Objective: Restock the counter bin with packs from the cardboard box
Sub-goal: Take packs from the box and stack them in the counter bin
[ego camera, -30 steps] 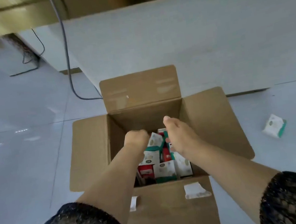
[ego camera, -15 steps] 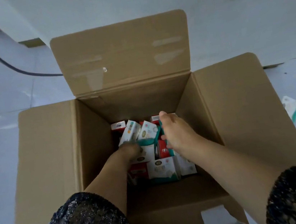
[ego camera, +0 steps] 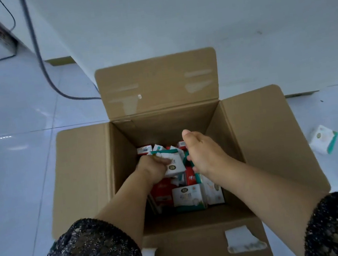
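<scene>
The left hand (ego camera: 153, 168) grips a white pack (ego camera: 175, 164) in the cardboard box (ego camera: 83, 171). The right hand (ego camera: 207, 154) hides its fingers, maybe holding another. The pack looks light and squashy; hold its sides.

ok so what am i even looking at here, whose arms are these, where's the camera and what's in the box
No machine here: these are a person's two bare arms, filmed by one wide-angle camera worn on their head, looking down. An open cardboard box stands on a pale tiled floor, holding red packs and white-and-green packs. The left hand grips a white pack inside the box. The right hand reaches in beside it; its fingers are hidden, so I cannot tell whether it holds anything. One loose pack lies on the floor to the right, and a grey cable runs behind the box.
</scene>
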Tool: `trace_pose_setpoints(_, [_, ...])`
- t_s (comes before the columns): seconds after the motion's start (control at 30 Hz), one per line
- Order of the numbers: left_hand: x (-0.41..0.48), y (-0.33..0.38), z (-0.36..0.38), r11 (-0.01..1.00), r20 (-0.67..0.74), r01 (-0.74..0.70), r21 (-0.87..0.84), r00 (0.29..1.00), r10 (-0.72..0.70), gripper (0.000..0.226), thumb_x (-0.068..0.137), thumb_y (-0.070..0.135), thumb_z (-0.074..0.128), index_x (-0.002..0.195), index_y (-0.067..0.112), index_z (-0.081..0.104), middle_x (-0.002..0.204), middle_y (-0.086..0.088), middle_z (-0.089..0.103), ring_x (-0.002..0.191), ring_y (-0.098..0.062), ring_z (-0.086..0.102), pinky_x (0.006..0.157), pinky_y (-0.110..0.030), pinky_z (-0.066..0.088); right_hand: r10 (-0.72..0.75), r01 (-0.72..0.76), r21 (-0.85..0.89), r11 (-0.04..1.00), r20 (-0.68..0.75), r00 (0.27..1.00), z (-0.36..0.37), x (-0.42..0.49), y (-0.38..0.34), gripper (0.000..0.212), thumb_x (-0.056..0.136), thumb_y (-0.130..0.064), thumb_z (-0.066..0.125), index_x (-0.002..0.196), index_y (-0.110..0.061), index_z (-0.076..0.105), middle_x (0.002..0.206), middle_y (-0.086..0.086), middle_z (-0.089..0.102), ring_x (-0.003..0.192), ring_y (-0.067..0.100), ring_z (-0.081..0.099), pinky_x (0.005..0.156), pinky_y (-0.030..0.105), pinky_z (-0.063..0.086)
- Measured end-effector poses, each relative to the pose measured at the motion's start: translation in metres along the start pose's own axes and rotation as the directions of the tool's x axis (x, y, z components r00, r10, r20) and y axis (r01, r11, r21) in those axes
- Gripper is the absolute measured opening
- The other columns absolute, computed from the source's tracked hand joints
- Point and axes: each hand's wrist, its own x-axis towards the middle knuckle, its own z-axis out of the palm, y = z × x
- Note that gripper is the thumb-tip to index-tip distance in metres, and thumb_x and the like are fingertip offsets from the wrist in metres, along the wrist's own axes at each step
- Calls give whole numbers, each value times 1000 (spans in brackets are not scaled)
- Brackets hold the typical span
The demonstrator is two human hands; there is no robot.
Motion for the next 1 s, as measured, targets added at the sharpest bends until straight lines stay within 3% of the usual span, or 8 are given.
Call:
trace_pose_setpoints(0.07, [-32,17,-21,994,-27,-67,-82,998,65,25,94,-3,49,114,-2,65,102,-13,67,94,-21,67,75,-24,53,-58,58,-16,998,2,998,-8,-25,-23,36,99,-51,26,114,-27,48,97,-6,53,107,20,55,97,48,46])
trace_pose_setpoints(0.17, [-84,44,-48,973,-36,-101,-208,995,96,24,96,-1,48,104,7,69,87,-5,63,55,-7,63,48,-22,52,-140,139,-63,988,-12,990,-21,-66,-60,41,99,-51,26,120,-25,50,111,-1,57,108,22,56,97,46,46])
trace_pose_setpoints(0.3, [-163,75,-74,950,-49,-181,-256,984,174,30,97,5,46,114,21,65,91,2,61,68,-9,55,52,-20,44,-282,272,-198,942,-20,959,-48,-136,-108,45,101,-45,25,130,-21,50,130,3,55,120,23,49,89,26,33])
trace_pose_setpoints(0.47, [-285,122,-102,869,-65,-293,-398,954,292,59,96,8,51,144,37,33,122,2,55,80,-11,56,60,-26,49,-488,466,-386,796,46,872,-93,-236,-178,42,102,-39,29,133,-17,47,138,7,50,126,25,45,100,31,34])
trace_pose_setpoints(0.57, [-365,157,-123,820,-97,-368,-439,926,364,71,96,8,52,151,33,15,141,0,42,84,-16,57,65,-31,50,-587,531,-475,702,38,809,-129,-301,-225,47,99,-43,37,142,-22,39,147,5,41,131,24,41,106,32,31])
trace_pose_setpoints(0.77, [-519,234,-164,713,-181,-469,-520,877,445,35,94,11,54,128,5,49,98,-14,57,75,-20,55,55,-27,47,-778,579,-740,342,123,617,-206,-432,-310,57,94,-38,47,146,-24,30,149,1,33,136,24,33,110,37,31])
trace_pose_setpoints(0.9, [-598,286,-179,641,-195,-502,-581,850,489,20,93,13,54,110,3,56,84,-14,60,66,-19,58,46,-23,48,-882,493,-869,44,198,427,-244,-489,-354,56,88,-31,53,140,-21,36,140,1,43,128,23,37,107,36,33])
trace_pose_setpoints(1.0, [-636,327,-188,611,-207,-507,-608,844,495,12,91,16,56,96,4,56,74,-13,60,59,-20,56,44,-23,44,-923,424,-903,-66,217,317,-265,-515,-386,48,88,-31,56,133,-23,42,133,0,48,122,22,41,102,37,38])
